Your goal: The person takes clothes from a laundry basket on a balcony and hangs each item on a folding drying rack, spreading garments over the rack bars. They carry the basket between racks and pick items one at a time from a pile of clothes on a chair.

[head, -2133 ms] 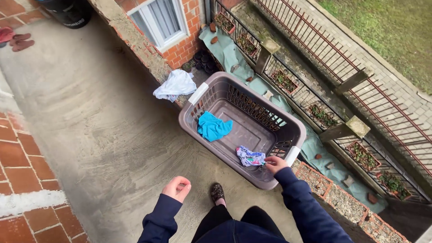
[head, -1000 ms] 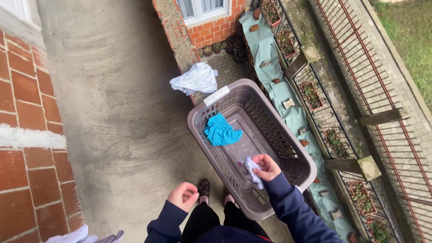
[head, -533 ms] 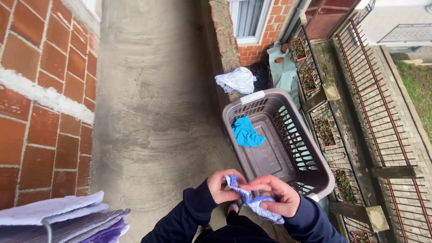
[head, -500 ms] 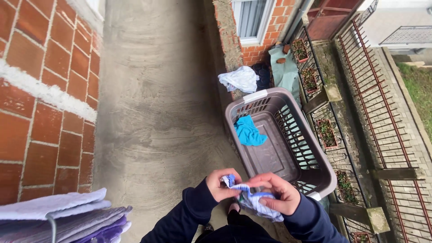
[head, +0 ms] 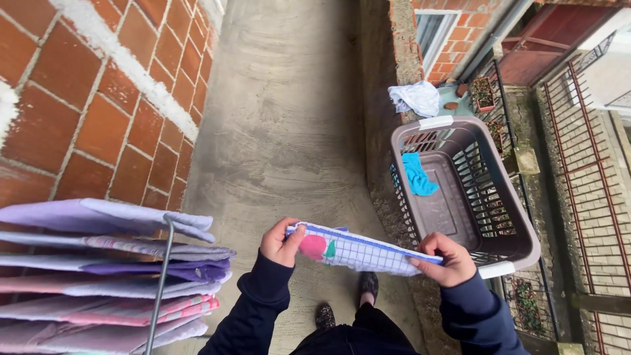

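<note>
Two hands stretch a small checked cloth [head: 358,251] flat over the concrete floor [head: 282,131]. Left hand [head: 281,240] pinches one end, right hand [head: 447,258] the other. I judge it light, limp; edges and corners hold best.

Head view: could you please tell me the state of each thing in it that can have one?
Left hand: shut on one end of the checked cloth.
Right hand: shut on its other end.
Checked cloth: stretched flat between both hands.
Laundry basket: on the ledge, nearly empty.
Blue cloth: crumpled in the basket.
White cloth: crumpled beyond the basket.
Drying rack: hung with purple and pink cloths.
</note>
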